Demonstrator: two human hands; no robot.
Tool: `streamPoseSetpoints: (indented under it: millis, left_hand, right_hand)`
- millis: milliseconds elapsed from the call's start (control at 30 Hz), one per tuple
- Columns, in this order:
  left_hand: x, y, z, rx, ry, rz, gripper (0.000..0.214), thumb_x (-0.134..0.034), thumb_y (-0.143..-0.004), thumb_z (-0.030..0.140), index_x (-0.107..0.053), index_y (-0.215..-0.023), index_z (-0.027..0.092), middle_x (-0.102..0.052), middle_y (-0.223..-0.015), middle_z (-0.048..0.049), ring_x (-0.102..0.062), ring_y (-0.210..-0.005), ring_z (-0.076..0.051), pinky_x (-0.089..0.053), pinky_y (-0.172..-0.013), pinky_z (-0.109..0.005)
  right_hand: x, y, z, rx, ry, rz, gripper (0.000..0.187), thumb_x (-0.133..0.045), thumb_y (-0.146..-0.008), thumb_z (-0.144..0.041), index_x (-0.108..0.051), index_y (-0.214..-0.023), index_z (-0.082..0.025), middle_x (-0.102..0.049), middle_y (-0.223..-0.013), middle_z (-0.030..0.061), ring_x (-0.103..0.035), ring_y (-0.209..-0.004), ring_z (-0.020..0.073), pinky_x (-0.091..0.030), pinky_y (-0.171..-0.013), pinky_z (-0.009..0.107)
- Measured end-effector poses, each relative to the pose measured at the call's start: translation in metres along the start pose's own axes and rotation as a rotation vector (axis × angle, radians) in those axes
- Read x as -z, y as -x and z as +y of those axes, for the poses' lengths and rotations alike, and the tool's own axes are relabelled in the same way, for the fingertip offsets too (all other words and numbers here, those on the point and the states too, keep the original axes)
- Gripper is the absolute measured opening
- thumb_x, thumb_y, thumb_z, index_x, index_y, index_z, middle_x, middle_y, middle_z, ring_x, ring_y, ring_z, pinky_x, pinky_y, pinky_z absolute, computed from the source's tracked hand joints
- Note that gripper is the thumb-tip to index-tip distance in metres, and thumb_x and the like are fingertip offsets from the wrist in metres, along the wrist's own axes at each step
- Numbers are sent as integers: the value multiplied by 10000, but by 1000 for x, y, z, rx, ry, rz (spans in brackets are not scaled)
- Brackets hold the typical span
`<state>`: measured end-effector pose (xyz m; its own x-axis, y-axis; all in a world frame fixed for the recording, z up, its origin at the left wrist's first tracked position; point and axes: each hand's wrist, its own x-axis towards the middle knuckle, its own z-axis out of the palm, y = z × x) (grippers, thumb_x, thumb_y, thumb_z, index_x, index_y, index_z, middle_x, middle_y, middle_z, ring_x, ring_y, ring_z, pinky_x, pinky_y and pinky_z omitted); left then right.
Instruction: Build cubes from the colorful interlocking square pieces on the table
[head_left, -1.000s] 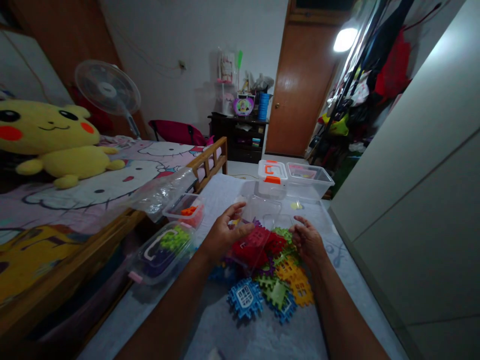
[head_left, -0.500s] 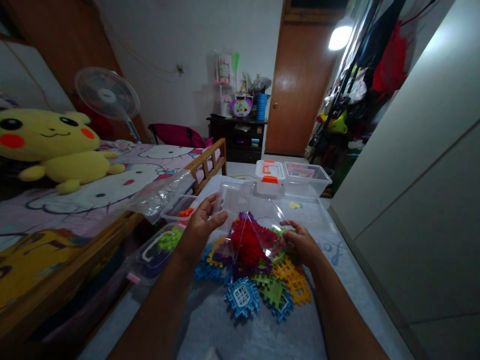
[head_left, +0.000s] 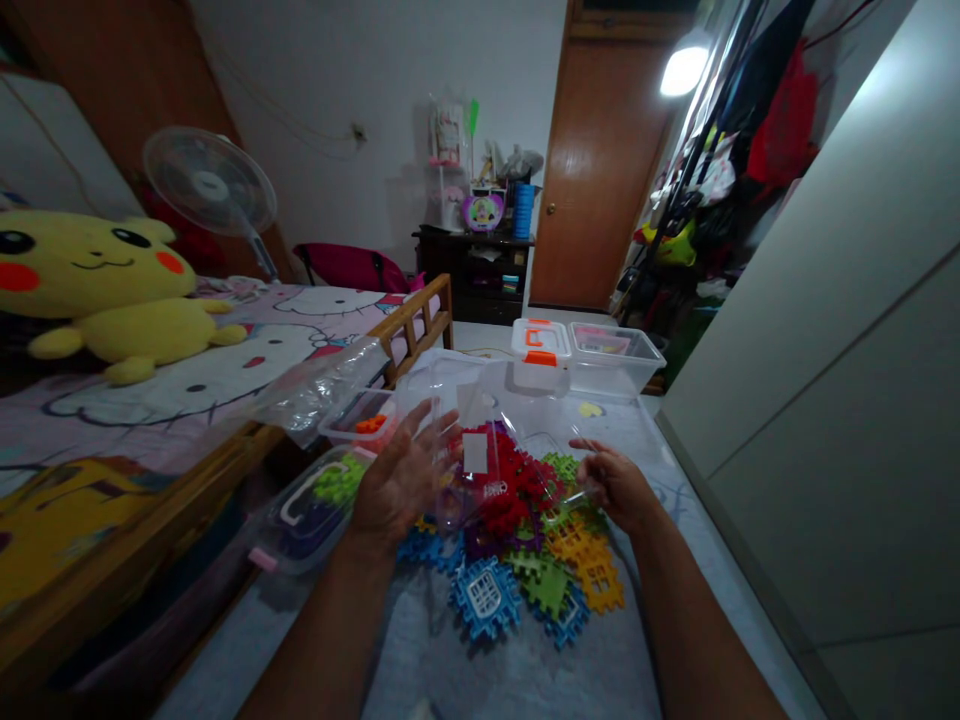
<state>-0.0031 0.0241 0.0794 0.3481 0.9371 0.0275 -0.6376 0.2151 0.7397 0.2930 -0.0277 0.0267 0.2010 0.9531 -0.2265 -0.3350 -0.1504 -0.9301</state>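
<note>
A clear plastic bag (head_left: pixel 480 440) hangs over a heap of coloured interlocking toy tiles (head_left: pixel 536 560) on the grey-white table (head_left: pixel 525 670). My left hand (head_left: pixel 401 480) grips the bag's left side, fingers wrapped on the film. My right hand (head_left: pixel 615 485) pinches the bag's right edge. Red tiles (head_left: pixel 514 480) show through the bag; whether they lie inside it or under it I cannot tell. Blue, green, yellow and purple tiles lie loose below my hands.
Left of the heap sit a lidded box with green and purple pieces (head_left: pixel 319 500) and a small tub with orange pieces (head_left: pixel 364 420). A clear box with orange latches (head_left: pixel 585 360) stands at the table's far end. Bed with a yellow plush (head_left: pixel 97 285) on the left, wall on the right.
The bag has been lifted and spread wider over the heap. My left hand moved left and then down along its side; my right hand stayed on the right edge.
</note>
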Motion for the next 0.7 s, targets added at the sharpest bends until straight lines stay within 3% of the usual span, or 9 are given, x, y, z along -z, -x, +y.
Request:
streamPoseSetpoints:
  millis: [167, 333, 467, 600, 700]
  left_hand:
    - [8, -5, -14, 124, 208, -15, 589, -642, -786, 491, -517, -1292, 215, -584, -1305, -165, -528, -1249, -329, -389, -1046, -512]
    - [8, -7, -26, 184, 298, -65, 546, -587, -840, 469, -480, -1313, 218, -587, -1314, -181, -509, -1289, -333, -344, -1083, -515]
    - [1, -4, -29, 194, 293, -50, 510, -552, -877, 422, -445, -1335, 224, -592, -1302, -177, -547, -1255, -305, -348, -1087, -502]
    - [-6, -1, -33, 175, 235, -46, 552, -557, -879, 423, -409, -1379, 241, -600, -1300, -158, -559, -1244, -281, -341, -1099, -490]
    - [-9, 1, -38, 148, 190, -47, 569, -546, -886, 446, -394, -1396, 243, -596, -1318, -148, -545, -1264, -267, -319, -1123, -477]
  right_hand:
    - [-16, 2, 2, 85, -203, -24, 349, -716, -715, -422, -639, -960, -186, -528, -480, -81, -309, -345, 35, -213, -324, 150]
    - [-61, 13, 9, 153, -347, -43, 339, -759, -713, -424, -635, -943, -208, -548, -560, -83, -371, -371, 29, -269, -341, 147]
    - [-89, 22, 21, 164, -275, -5, 352, -738, -741, -463, -619, -952, -209, -533, -582, -88, -353, -358, 33, -270, -326, 165]
    - [-97, 28, 31, 176, -130, 7, 320, -649, -816, -500, -607, -965, -220, -471, -539, -89, -312, -365, 51, -246, -338, 185]
    - [-100, 33, 30, 198, -6, 3, 263, -597, -856, -489, -614, -947, -244, -523, -595, -48, -432, -463, 105, -350, -408, 224]
